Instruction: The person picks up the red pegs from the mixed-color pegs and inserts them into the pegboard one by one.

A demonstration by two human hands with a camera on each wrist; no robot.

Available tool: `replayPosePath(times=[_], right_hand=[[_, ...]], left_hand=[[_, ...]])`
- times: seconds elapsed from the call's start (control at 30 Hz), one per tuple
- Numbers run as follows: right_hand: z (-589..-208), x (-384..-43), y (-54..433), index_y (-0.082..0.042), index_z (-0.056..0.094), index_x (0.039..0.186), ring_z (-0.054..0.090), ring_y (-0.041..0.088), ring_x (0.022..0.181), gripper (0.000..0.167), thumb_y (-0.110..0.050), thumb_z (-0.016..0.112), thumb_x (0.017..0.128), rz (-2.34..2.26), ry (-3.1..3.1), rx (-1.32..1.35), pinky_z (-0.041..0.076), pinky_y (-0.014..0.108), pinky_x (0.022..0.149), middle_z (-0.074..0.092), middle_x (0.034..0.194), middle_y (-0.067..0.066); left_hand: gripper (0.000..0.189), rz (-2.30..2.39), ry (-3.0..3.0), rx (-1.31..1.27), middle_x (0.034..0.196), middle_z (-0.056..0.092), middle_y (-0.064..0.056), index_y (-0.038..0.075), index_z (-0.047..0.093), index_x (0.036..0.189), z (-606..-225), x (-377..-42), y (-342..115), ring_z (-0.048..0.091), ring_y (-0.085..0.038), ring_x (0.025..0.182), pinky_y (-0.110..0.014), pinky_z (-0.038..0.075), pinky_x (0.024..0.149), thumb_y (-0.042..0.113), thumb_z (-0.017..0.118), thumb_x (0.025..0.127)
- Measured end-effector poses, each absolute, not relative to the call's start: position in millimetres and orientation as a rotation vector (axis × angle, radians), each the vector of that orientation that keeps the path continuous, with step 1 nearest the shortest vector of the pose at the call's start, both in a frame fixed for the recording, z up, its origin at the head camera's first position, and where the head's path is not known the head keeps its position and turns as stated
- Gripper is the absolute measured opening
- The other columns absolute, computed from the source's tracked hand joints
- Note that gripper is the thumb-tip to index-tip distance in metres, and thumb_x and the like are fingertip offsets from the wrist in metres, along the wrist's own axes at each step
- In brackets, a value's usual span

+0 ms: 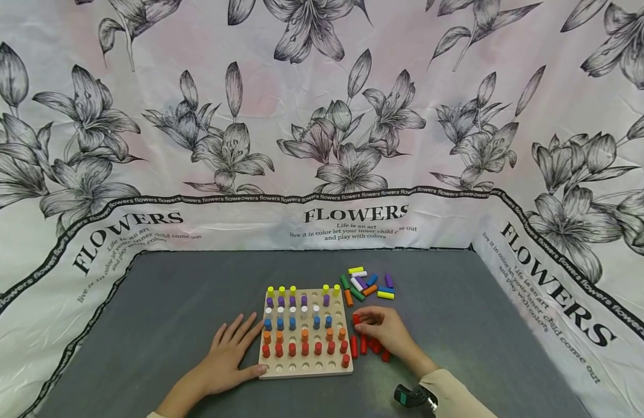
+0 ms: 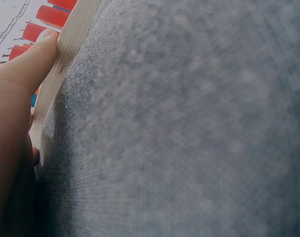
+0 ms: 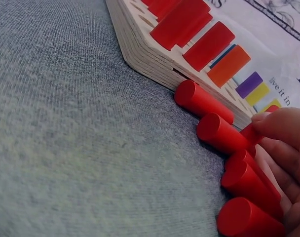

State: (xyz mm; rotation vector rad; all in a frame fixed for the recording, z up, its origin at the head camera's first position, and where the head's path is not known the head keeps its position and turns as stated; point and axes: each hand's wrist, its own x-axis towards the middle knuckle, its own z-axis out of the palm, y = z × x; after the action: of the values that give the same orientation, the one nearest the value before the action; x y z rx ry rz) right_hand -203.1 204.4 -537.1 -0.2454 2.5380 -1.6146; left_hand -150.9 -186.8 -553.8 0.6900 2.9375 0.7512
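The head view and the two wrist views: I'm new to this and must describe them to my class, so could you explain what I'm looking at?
There is no machine here, just a person's two bare hands. The head view comes from a camera worn on the head, looking forward and down. The other two come from cameras on each wrist, showing that hand's work close up.

On the grey table lies a wooden board with rows of upright coloured pegs. To its right are loose red pegs and, farther back, a mixed-colour pile.

The left hand touches the board's left side, fingers spread. The right hand pinches one red peg.
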Motion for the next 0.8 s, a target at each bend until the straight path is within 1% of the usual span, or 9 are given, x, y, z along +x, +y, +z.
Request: replayPosePath(times=[0.17,0.33,0.5,0.67,0.73,0.8], right_hand=[[-537,-202,205,-0.01,0.075,0.105,0.068,0.005,0.081,0.023,-0.02,0.078,0.085,-1.587,2.556,-0.258,0.054,0.021,0.073,0.077,0.102,0.009],[-535,-201,205,-0.013,0.076,0.103,0.068,0.006,0.081,0.021,-0.021,0.079,0.084,-1.586,2.552,-0.255,0.054,0.021,0.072,0.077,0.101,0.007],[-533,-199,205,-0.011,0.076,0.103,0.067,0.006,0.081,0.022,-0.021,0.079,0.084,-1.606,2.539,-0.282,0.054,0.021,0.072,0.076,0.102,0.009],[-529,-195,204,-0.009,0.075,0.105,0.07,0.007,0.082,0.023,-0.017,0.079,0.084,-1.643,2.513,-0.308,0.056,0.021,0.073,0.076,0.103,0.011],[-527,-194,204,-0.008,0.075,0.107,0.071,0.009,0.084,0.024,-0.016,0.078,0.085,-1.655,2.501,-0.311,0.056,0.022,0.073,0.076,0.105,0.012],[-525,-193,203,-0.008,0.074,0.109,0.072,0.011,0.085,0.025,-0.016,0.078,0.085,-1.657,2.496,-0.31,0.057,0.023,0.073,0.076,0.106,0.012]], left_hand=[[0.086,0.737,2.935,0.669,0.166,0.023,-0.009,0.03,0.026,0.158,-554,-151,-186,0.019,-0.043,0.151,-0.069,0.008,0.114,0.065,0.06,0.088],[0.085,0.748,2.907,0.669,0.166,0.022,-0.01,0.027,0.028,0.158,-547,-150,-185,0.017,-0.045,0.152,-0.071,0.008,0.114,0.063,0.061,0.088],[0.083,0.761,2.932,0.71,0.165,0.025,-0.011,0.028,0.029,0.157,-547,-149,-185,0.019,-0.046,0.15,-0.073,0.01,0.111,0.062,0.061,0.089],[0.084,0.759,2.943,0.704,0.166,0.023,-0.007,0.032,0.026,0.158,-553,-150,-186,0.018,-0.043,0.151,-0.071,0.01,0.113,0.064,0.06,0.088],[0.084,0.752,2.937,0.688,0.166,0.023,-0.007,0.032,0.026,0.158,-553,-151,-186,0.018,-0.043,0.151,-0.071,0.01,0.113,0.064,0.06,0.088],[0.084,0.751,2.928,0.678,0.166,0.023,-0.009,0.03,0.028,0.158,-551,-151,-186,0.019,-0.044,0.151,-0.071,0.01,0.113,0.064,0.061,0.088]])
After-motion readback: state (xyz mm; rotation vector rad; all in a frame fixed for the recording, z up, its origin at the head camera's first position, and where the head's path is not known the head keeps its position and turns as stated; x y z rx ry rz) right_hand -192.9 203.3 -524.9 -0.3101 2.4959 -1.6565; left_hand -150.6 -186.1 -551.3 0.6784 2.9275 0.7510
